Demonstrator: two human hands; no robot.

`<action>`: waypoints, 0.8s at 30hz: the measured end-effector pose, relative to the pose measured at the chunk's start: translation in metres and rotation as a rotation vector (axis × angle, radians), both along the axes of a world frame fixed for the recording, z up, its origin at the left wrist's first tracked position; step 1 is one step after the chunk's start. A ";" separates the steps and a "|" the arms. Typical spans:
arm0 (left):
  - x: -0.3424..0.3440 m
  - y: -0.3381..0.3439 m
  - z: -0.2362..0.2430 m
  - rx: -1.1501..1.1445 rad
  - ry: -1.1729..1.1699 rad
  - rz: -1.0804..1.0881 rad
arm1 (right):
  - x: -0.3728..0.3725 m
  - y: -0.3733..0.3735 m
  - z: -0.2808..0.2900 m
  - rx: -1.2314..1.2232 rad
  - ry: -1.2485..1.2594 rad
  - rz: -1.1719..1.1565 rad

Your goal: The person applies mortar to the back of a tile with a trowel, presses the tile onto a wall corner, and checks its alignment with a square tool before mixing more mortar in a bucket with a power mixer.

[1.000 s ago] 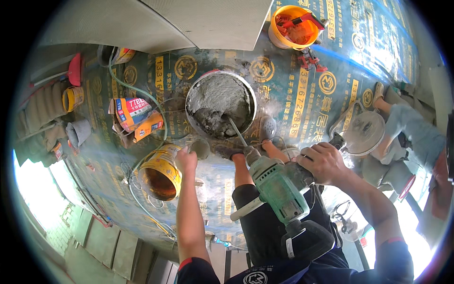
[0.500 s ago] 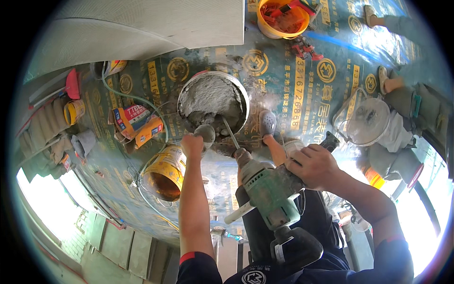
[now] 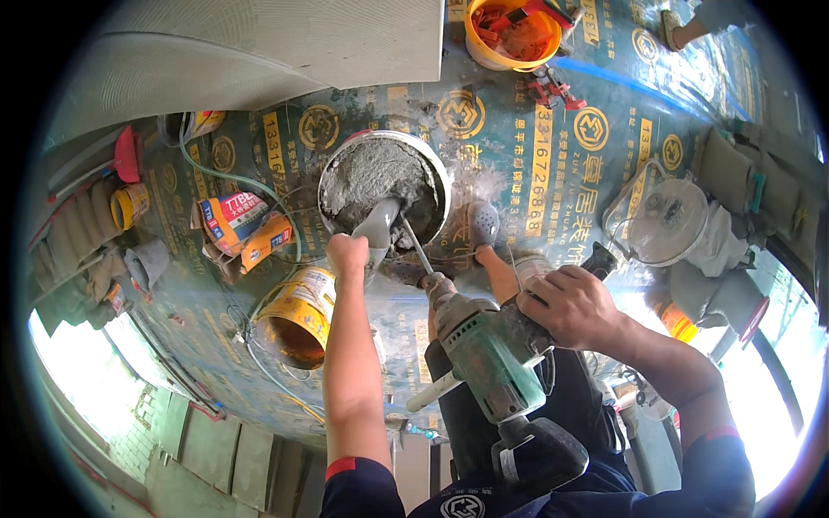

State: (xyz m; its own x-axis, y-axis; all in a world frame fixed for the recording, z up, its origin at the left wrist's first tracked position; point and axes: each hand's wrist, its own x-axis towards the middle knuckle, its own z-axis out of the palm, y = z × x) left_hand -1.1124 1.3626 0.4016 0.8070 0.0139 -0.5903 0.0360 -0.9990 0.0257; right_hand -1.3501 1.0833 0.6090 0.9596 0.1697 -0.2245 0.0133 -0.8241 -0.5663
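A round bucket (image 3: pixel 443 164) of grey mortar (image 3: pixel 370 177) stands ahead of me, its contents dry-looking on the left and darker near the shaft. My left hand (image 3: pixel 347 256) is closed round a grey plastic jug-like vessel (image 3: pixel 377 226), tipped over the bucket's near rim toward the mortar. Whether anything runs from it, I cannot tell. My right hand (image 3: pixel 567 305) grips a handle of a green mixing drill (image 3: pixel 492 358), which lies slantwise over my legs. The drill's metal shaft (image 3: pixel 418 244) reaches into the mortar, and its lower end is buried.
Left of the bucket are an opened paper bag (image 3: pixel 244 223), a tipped yellow bucket (image 3: pixel 298 315) and a pale hose (image 3: pixel 298 226). A yellow bucket of orange-red bits (image 3: pixel 516 39) stands at the far side. At right sits a clear round lid-like thing (image 3: pixel 667 223). Another person's foot (image 3: pixel 671 30) shows top right.
My left hand has tipped the vessel further over the mortar, so its far end reaches deeper into the bucket. The drill stays nearly in place. At right, the other person's nearer foot has left the view.
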 end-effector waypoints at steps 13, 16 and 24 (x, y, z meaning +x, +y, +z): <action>0.003 -0.008 -0.002 -0.012 0.000 0.019 | 0.003 -0.002 0.004 -0.018 0.050 0.052; 0.003 -0.016 0.001 -0.007 0.024 0.030 | 0.003 -0.004 0.004 -0.014 0.079 0.061; 0.002 -0.005 -0.012 -0.001 -0.053 -0.010 | 0.005 -0.002 0.004 -0.015 0.067 0.063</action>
State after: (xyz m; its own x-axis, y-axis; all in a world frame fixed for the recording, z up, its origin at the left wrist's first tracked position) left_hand -1.1106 1.3572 0.3892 0.8372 0.0051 -0.5469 0.0242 -0.9993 0.0278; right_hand -1.3451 1.0809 0.6131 0.9300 0.2248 -0.2908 0.0276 -0.8315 -0.5548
